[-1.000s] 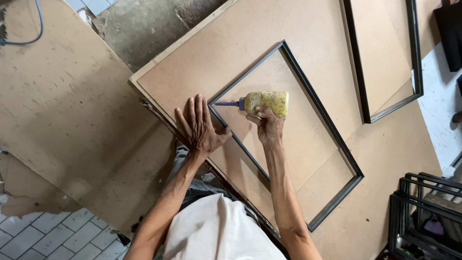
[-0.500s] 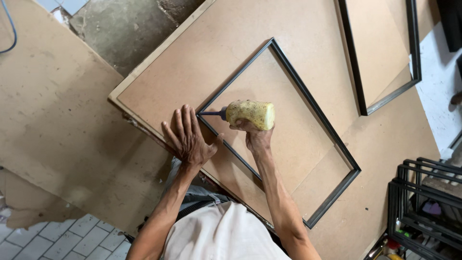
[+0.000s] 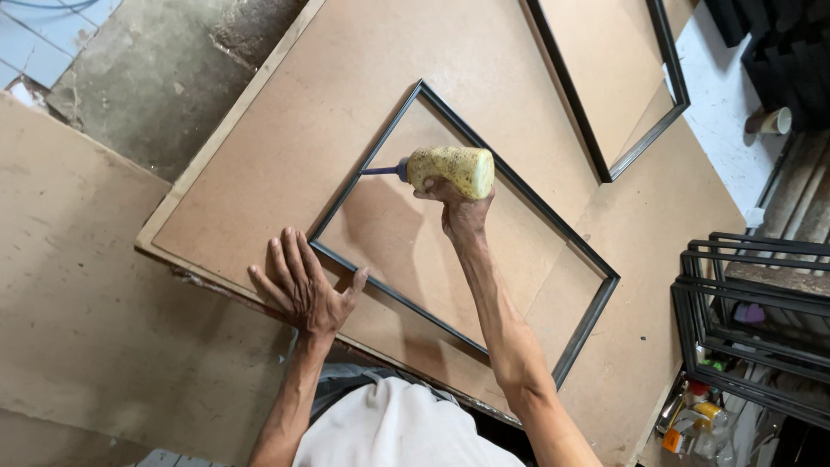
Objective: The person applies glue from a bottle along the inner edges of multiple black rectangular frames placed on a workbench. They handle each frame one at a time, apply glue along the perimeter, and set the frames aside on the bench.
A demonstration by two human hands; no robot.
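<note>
Gripping a yellowish, glue-smeared plastic squeeze bottle [image 3: 451, 169], the right hand [image 3: 462, 212] is clenching around its underside and holding it on its side above the board. The bottle's purple nozzle [image 3: 383, 170] is pointing left and meeting the inner edge of a thin black rectangular metal frame [image 3: 519, 186], near the frame's upper left side. The frame is lying flat and turned at an angle on a large brown hardboard sheet [image 3: 285, 130], and the bottle is hanging over the bare board enclosed by it.

The left hand [image 3: 303, 285] is pressing flat with fingers spread, holding nothing; it is resting on the board just outside the frame's lower left corner, with the thumb reaching toward that corner.

A second black rectangular frame [image 3: 673, 82] is lying on the same sheet toward the upper right, well apart from the first. The hardboard is sitting on a pale wooden underlayer whose edge [image 3: 225, 130] is showing along the left side. Another worn brown board [image 3: 95, 303] is spreading out at the lower left. Beyond the boards, rough grey concrete floor [image 3: 164, 69] and pale tiles [image 3: 35, 39] are showing at the upper left. At the right, a stack of black metal frames [image 3: 752, 303] is standing beside small bottles and cans [image 3: 692, 424], and a white paper cup [image 3: 778, 121] is lying near dark objects at the upper right.
</note>
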